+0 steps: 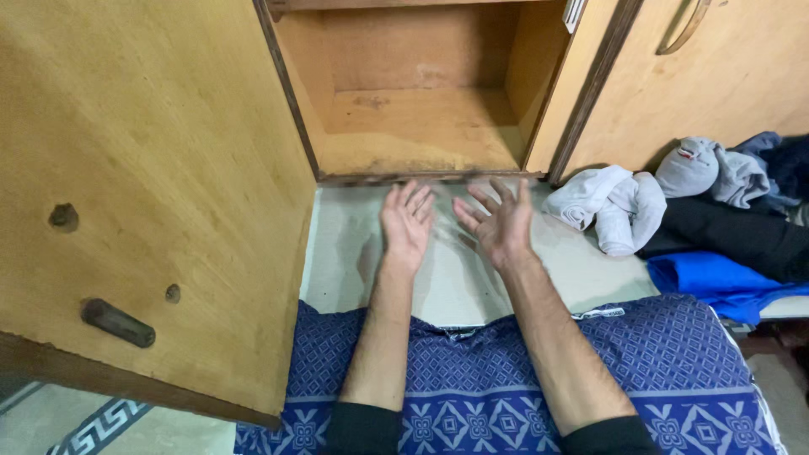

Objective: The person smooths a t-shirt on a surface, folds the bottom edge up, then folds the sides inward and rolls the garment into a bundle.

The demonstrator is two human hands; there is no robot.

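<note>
Left hand and right hand being held out just in front of open wooden cupboard, fingers spread wide, nothing being held. Cupboard door swung open at left. Heap of clothes lying right of cupboard, maybe waiting near shelf.

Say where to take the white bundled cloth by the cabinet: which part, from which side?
Take the white cloth at its raised top folds, coming from its left, the bare-floor side nearest the right hand. Dark clothes crowd its right and the shut cabinet door stands behind. Both hands are open.
</note>
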